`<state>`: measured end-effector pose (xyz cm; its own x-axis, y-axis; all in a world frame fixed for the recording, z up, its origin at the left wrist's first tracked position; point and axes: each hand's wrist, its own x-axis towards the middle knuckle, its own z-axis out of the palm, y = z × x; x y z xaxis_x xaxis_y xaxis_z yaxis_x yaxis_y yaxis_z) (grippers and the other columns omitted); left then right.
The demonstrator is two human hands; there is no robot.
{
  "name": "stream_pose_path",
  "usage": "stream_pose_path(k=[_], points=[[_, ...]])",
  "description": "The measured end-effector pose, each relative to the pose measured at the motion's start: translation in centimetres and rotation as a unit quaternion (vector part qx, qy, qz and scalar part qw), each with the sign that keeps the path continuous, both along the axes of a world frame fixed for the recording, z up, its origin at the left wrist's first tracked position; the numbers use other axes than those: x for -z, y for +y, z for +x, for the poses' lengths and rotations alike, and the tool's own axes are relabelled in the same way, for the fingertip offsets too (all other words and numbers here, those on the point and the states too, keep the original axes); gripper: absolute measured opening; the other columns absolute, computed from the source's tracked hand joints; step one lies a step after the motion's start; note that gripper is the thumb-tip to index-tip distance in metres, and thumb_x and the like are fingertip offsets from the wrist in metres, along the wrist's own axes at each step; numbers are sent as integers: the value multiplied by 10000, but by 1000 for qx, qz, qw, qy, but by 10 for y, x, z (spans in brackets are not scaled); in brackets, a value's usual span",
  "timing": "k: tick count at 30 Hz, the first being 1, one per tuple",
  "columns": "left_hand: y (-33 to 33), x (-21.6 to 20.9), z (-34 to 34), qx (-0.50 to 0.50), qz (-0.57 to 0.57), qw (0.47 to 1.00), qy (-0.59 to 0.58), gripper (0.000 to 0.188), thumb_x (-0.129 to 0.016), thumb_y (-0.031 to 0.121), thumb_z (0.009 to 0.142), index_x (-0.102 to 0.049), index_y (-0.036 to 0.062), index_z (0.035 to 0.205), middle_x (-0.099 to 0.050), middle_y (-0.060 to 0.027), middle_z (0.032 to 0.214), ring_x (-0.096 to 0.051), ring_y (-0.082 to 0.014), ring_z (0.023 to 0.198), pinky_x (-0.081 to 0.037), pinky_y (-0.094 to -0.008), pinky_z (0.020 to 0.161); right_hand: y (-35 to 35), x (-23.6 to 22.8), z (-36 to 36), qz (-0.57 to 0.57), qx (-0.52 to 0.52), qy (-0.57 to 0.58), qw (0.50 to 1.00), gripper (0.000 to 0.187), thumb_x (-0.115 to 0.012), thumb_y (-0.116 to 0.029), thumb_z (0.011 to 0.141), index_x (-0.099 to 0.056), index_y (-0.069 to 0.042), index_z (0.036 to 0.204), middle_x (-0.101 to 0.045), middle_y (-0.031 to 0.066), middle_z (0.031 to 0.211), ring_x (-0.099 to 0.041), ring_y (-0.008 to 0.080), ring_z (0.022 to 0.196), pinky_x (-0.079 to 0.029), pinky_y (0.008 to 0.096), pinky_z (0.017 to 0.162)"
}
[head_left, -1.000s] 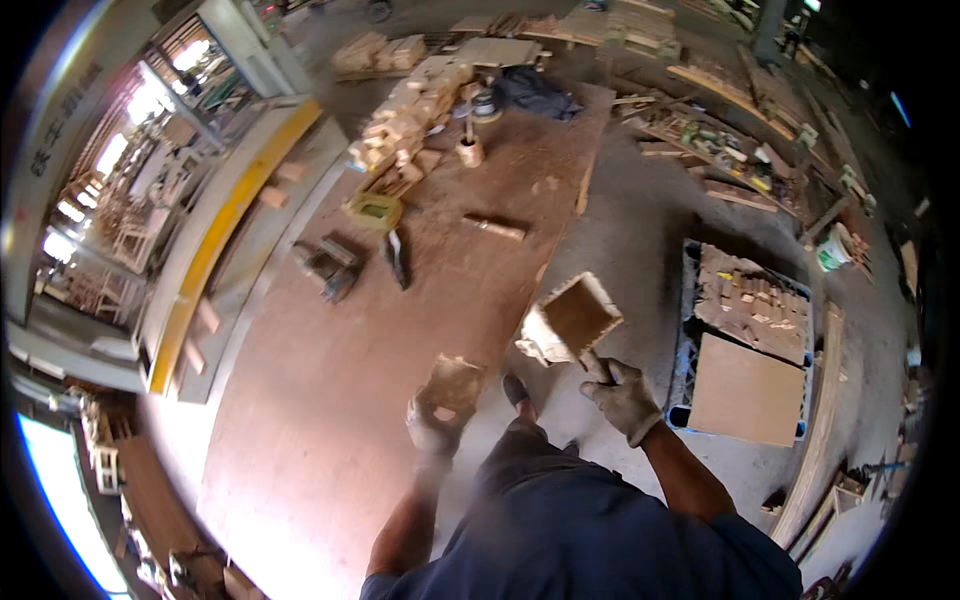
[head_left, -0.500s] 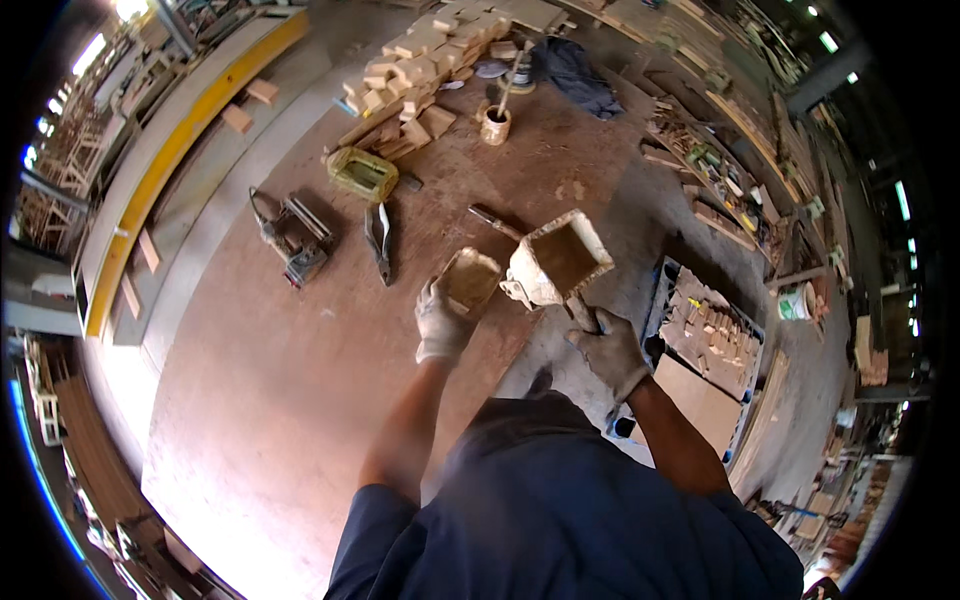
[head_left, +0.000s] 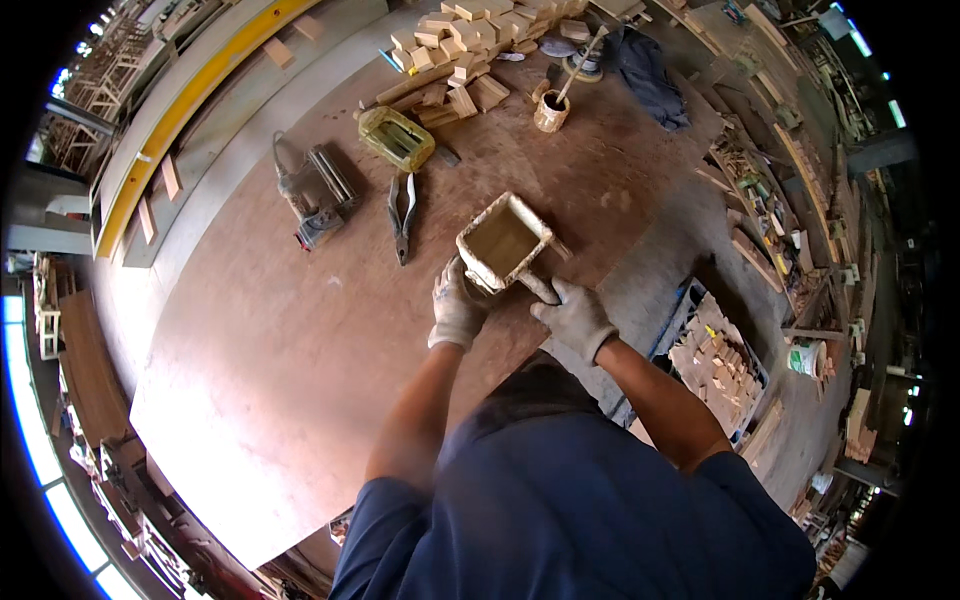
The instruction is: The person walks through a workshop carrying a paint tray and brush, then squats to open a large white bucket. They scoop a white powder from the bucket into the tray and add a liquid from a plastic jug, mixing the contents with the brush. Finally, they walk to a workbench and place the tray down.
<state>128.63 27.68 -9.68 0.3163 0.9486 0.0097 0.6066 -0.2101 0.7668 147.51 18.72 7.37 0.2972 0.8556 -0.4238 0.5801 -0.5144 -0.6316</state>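
Note:
A rectangular container (head_left: pixel 482 266) with a pale, crusted rim and wall holds brownish contents that look liquid. It is in front of me over the brown tabletop (head_left: pixel 300 330). My right hand (head_left: pixel 578 318), in a pale work glove, is closed round the container's short handle (head_left: pixel 541 290). At its near left corner my gloved left hand (head_left: pixel 457 308) is closed against the side, fingertips partly hidden. The shallow pale piece that hand held earlier cannot be made out now. Beyond the container's right side a short stick end (head_left: pixel 562 249) shows.
Pliers (head_left: pixel 402 220), a corded power tool (head_left: pixel 322 200) and a yellowish open box (head_left: pixel 396 138) lie left of the container. Further back are stacked wood blocks (head_left: pixel 465 45), a round pot (head_left: pixel 550 112) with a stick, and dark cloth (head_left: pixel 648 75). A crate of wood pieces (head_left: pixel 715 365) stands right.
My right hand has brought the container left, toward my left hand, and levelled it. The shallow piece in my left hand has gone from sight. The whole view has shifted.

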Motion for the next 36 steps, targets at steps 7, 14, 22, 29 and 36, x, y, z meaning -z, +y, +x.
stream_pose_path(k=[7,14,22,29,36], points=[[9,-6,8,57,92,993,46,500,-860,269,831,-707,135,1287,-729,-127,1254,-667,-395,1149,-534,-501,988,-7,55,7,-15,-59,-42,997,405,-728,-382,917,-652,-63,1154,-738,250,1099,-695,462,1072,-543,542,921],[-26,-79,15,-56,-58,996,-45,508,-833,262,859,-654,72,1294,-740,-180,1171,-680,-418,1120,-535,-503,956,-13,48,40,5,-69,51,996,542,-784,-382,965,-637,-17,1337,-751,163,1137,-716,285,1077,-553,408,933],[-68,-78,34,-166,-177,962,-121,392,-828,194,876,-680,35,1203,-794,-127,1031,-772,-239,936,-607,-391,835,128,110,188,90,126,121,981,596,-782,-395,963,-653,22,1368,-765,185,1223,-733,264,1113,-568,385,985],[-28,-35,33,-50,-1,996,-71,362,-786,120,905,-696,47,1248,-748,-148,1124,-722,-290,1067,-572,-406,881,300,96,234,145,167,18,975,641,-794,-386,928,-637,17,1400,-729,214,1327,-709,318,1211,-554,385,1032],[-8,3,13,52,75,989,113,442,-854,237,850,-740,187,1274,-726,-55,1307,-642,-316,1247,-486,-463,1093,369,99,259,166,201,46,964,363,-784,-363,944,-769,-27,1083,-798,164,874,-786,275,814,-588,427,743]])
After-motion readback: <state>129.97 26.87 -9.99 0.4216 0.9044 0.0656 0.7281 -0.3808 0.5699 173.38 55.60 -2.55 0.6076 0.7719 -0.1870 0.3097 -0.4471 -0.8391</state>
